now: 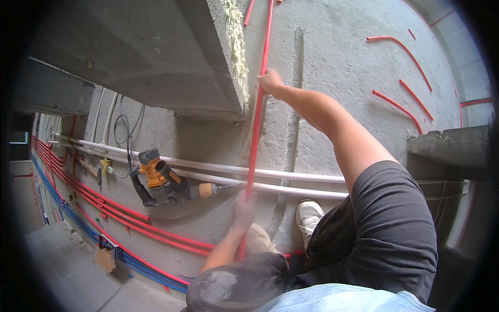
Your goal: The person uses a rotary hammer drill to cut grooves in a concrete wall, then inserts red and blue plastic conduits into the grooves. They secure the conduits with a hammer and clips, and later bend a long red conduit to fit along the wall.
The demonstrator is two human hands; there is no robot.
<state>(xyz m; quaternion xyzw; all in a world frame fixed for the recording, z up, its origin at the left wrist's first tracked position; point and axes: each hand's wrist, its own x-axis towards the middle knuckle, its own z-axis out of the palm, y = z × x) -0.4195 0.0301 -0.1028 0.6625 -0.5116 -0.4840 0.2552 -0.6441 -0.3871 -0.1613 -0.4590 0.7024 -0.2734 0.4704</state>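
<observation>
A long red plastic pipe (257, 132) runs from the top of the view down between my arms. My right hand (271, 81) reaches far ahead and is closed round the pipe near the concrete wall's edge. Lower down, my left hand (243, 209) wraps the same pipe; it is slightly blurred by motion. The pipe's near end lies by my left forearm. Left of the pipe, a yellow and black rotary hammer drill (162, 179) rests on the floor, its bit pointing toward my left hand.
White pipes (291, 176) cross the floor under the red pipe. Bundled red pipes (132, 217) and blue pipes (150, 269) run along the left. A concrete wall (150, 52) stands at upper left. Curved red pipe pieces (397, 110) lie at right. A groove (296, 104) cuts the floor.
</observation>
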